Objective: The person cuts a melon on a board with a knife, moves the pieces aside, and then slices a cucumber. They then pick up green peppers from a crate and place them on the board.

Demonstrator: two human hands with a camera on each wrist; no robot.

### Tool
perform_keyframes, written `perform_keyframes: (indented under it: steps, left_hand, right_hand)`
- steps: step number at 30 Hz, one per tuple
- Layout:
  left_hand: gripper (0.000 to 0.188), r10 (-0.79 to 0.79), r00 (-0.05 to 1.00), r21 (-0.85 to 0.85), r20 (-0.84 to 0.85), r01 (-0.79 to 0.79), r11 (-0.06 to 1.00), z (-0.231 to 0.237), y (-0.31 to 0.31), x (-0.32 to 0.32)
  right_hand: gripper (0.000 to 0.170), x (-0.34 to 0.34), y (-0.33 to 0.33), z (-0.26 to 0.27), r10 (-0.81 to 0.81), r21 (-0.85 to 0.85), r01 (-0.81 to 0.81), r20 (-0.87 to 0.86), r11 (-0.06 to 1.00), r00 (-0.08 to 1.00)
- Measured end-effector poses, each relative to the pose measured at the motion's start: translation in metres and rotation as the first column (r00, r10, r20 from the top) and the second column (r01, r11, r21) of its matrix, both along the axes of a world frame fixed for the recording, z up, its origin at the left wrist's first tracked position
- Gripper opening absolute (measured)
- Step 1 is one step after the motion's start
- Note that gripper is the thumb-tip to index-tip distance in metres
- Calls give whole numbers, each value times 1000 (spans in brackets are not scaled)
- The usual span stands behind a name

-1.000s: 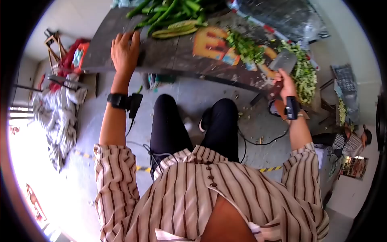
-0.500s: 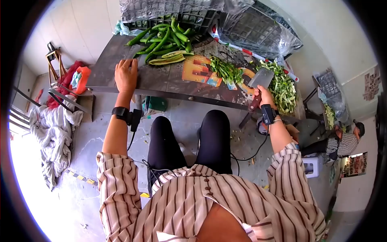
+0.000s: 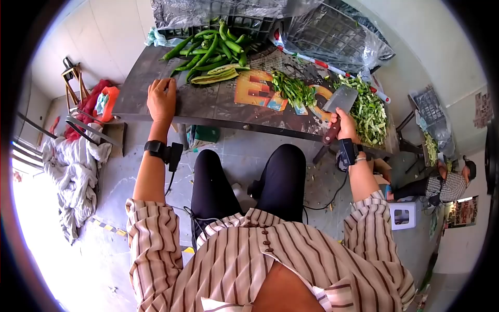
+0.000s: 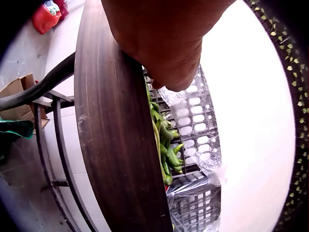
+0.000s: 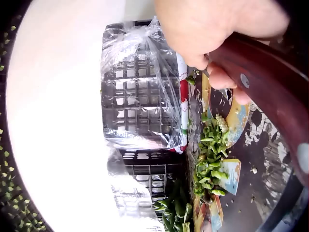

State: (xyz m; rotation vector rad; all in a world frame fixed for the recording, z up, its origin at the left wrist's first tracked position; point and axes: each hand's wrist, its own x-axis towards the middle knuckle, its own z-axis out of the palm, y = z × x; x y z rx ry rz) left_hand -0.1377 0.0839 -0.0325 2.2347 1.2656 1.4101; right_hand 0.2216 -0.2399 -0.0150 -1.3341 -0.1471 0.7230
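Observation:
My right hand [image 3: 345,126] grips the dark red wooden handle [image 5: 260,82] of a cleaver. Its broad grey blade [image 3: 340,99] points away from me, between a pile of cut green pepper strips [image 3: 293,88] and a larger heap of chopped green pepper [image 3: 370,112]. On the table's left part rests my left hand [image 3: 162,104], fingers loosely bent and holding nothing. Beyond it lie several whole long green peppers [image 3: 213,49] in a pile, with split pepper pieces [image 3: 214,77] in front of them.
The dark wooden table [image 3: 202,106] has worn colourful lettering on top. Black crates wrapped in clear plastic [image 3: 338,34] stand along its back, beside a red-and-white rolled edge [image 3: 327,66]. A white stool [image 3: 403,216] and another person [image 3: 448,184] are at right. A cable [image 3: 332,200] runs near my legs.
The head view has tilted up, showing more of the crates and the table's back. The cleaver's handle has come into clearer sight in my right hand. My left hand stays on the table.

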Motion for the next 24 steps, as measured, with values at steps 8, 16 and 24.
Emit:
perform_keyframes:
  steps: [8, 16, 24]
  left_hand:
    - [19, 7, 999, 17, -45, -6, 1000, -2, 0, 1]
    - [14, -54, 996, 87, -69, 60, 994, 6, -9, 4]
    - [22, -656, 727, 161, -203, 686, 709, 28, -92, 94]
  right_hand:
    - [14, -18, -9, 12, -54, 143, 64, -75, 988, 996]
    - [13, -43, -12, 43, 97, 13, -99, 114, 995, 989]
    - [12, -55, -8, 56, 232, -92, -216, 244, 972, 942]
